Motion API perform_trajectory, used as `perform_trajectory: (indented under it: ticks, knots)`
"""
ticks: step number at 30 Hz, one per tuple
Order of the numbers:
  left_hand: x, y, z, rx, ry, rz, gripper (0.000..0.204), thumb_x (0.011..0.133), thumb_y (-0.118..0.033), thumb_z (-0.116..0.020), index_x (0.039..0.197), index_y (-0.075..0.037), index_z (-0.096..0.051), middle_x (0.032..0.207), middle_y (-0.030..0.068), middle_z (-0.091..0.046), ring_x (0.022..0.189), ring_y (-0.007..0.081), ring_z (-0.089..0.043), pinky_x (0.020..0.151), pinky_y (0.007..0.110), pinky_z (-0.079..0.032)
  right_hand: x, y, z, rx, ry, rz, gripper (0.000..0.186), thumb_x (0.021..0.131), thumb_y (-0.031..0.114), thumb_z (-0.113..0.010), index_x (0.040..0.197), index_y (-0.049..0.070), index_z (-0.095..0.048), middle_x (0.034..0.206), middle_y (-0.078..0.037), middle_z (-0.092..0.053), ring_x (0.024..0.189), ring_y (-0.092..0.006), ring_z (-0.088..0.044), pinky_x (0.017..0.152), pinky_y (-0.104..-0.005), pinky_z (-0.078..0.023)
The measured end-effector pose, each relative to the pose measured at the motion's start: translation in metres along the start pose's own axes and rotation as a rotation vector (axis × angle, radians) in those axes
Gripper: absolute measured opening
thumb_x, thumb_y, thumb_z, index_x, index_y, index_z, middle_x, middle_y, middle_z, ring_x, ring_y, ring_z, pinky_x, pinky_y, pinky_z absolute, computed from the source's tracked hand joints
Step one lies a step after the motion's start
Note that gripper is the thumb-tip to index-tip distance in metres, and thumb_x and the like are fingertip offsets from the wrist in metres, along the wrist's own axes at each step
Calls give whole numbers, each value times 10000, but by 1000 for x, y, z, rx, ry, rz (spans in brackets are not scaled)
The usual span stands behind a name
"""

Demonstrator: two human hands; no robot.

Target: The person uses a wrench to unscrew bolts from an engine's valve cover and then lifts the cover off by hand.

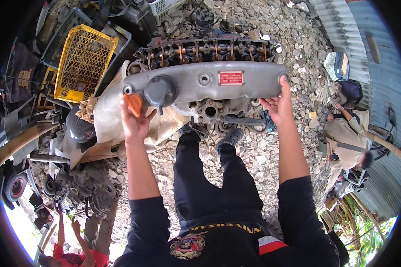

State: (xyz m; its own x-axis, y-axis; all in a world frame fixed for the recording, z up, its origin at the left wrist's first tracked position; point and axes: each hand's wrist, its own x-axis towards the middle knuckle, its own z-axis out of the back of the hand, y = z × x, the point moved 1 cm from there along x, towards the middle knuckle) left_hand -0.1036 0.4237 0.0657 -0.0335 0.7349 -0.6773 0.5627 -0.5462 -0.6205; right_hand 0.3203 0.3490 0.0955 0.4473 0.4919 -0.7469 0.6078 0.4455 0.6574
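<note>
A long grey valve cover (189,76) is held level in front of me, one end in each hand. My left hand (136,126) grips its left end, beside an orange cap (133,104) and a round dark grey housing (161,91). At the other end my right hand (280,106) has its thumb on the top corner and its fingers under the near edge. A red label (231,78) is on the cover's upper face. Just beyond lies the engine's exposed rocker shaft (209,51) with its row of rocker arms. The cover hides part of the engine below.
Stony ground (249,153) surrounds my feet. A yellow crate (85,62) and a pale sheet (113,120) are at left, with metal parts (98,198) lower down. One person in red (80,259) works at lower left; another (347,138) sits at right beside corrugated sheets (385,89).
</note>
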Motion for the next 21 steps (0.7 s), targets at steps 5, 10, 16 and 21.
perform_trajectory:
  ticks: [5,10,16,21]
  knots:
    - [-45,21,-2,-417,-209,-119,1058,715,-858,-507,1406,-63,-409,1321,109,-480,1219,296,-440,1074,492,-325,-34,-9,11,96,-15,-1,823,792,636,-640,1352,74,-418,1195,-171,-550,1062,-294,-568,889,-473,-474]
    - [-106,80,-50,-521,19,-112,877,754,-775,-535,1351,-135,-491,1366,61,-521,1301,263,-433,1042,509,-356,-82,-64,26,186,137,45,737,852,612,-597,1326,70,-443,1227,-98,-567,1081,-239,-581,864,-411,-501]
    - [-110,95,13,-494,-158,-193,857,780,-712,-531,1352,-75,-508,1340,112,-556,1214,333,-538,1039,551,-420,-166,-100,40,50,415,140,938,780,289,-784,1450,38,-177,1266,-73,-461,1182,-154,-467,990,-317,-391]
    - [-125,125,99,-396,249,-377,999,741,-800,-512,1485,-154,-347,1497,112,-388,1365,374,-362,1114,623,-269,-177,-74,57,-208,735,19,937,745,140,-808,1460,69,-206,1325,-78,-462,1221,-190,-470,993,-341,-406]
